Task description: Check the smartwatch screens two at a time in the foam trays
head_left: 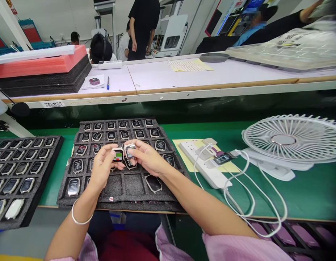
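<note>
Between the fingers of my left hand (pixel 104 165) is a smartwatch case (pixel 118 155) whose lit screen shows green and red patches. My right hand (pixel 147 157) pinches a second watch case (pixel 129 149), silvery with a pale screen, close beside the first. Both are held above a black foam tray (pixel 110 186) with rows of square pockets. Most pockets hold watch cases, such as one at the front left (pixel 74 186) and one at the front right (pixel 153 183). Bare pockets show in the front rows, and my hands hide some of the middle ones.
Another foam tray of watches (pixel 34 181) lies to the left. On the right are a white power strip (pixel 203 165), looped white cables (pixel 251 195) and a white fan (pixel 287 141). A raised shelf (pixel 154 78) spans the back, with red foam (pixel 48 61) stacked on it. People are beyond.
</note>
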### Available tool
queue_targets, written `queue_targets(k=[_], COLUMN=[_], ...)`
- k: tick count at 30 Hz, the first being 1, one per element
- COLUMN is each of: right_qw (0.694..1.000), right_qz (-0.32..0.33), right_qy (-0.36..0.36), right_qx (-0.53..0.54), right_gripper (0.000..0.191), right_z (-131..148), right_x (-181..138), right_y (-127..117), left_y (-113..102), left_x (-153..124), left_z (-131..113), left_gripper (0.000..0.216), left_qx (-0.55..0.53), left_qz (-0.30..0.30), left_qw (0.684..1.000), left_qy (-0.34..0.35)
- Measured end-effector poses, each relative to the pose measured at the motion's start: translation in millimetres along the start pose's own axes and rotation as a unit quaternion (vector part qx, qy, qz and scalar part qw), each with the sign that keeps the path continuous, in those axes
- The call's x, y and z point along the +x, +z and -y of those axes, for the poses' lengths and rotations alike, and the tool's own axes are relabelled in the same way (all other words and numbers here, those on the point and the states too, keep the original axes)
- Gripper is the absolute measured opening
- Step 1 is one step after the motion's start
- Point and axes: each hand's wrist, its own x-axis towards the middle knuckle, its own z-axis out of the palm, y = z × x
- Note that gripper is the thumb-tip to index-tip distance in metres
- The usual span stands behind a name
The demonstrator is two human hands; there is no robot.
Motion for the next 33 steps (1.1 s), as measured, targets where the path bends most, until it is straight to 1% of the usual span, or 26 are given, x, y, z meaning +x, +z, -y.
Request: queue_targets(k=[5, 18, 26, 33], right_qw=[0.999, 1.0, 1.0, 1.0], right_qz=[-0.008, -0.006, 0.014, 0.016], right_qy=[0.014, -0.006, -0.002, 0.005], right_qx=[0.034, 0.004, -0.006, 0.0], right_gripper=[0.035, 0.031, 0.035, 0.032], right_z=[1.3, 2.0, 2.4, 2.1], right_x=[-0.2, -2.2, -3.6, -3.7], right_y=[1.2, 2.4, 1.3, -1.4], left_y=[-0.3, 1.4, 1.0, -0.4], left_x=[-0.4, -1.8, -1.0, -2.2], left_z=[-1.3, -3.9, -1.8, -3.3], left_gripper=[0.034, 0.032, 0.033, 0.033], left_qx=[-0.026, -0.021, -0.003, -0.022], left_qz=[0.012, 0.012, -0.002, 0.017], left_qw=[1.0, 1.0, 1.0, 1.0], left_qy=[-0.006, -0.005, -0.001, 0.007])
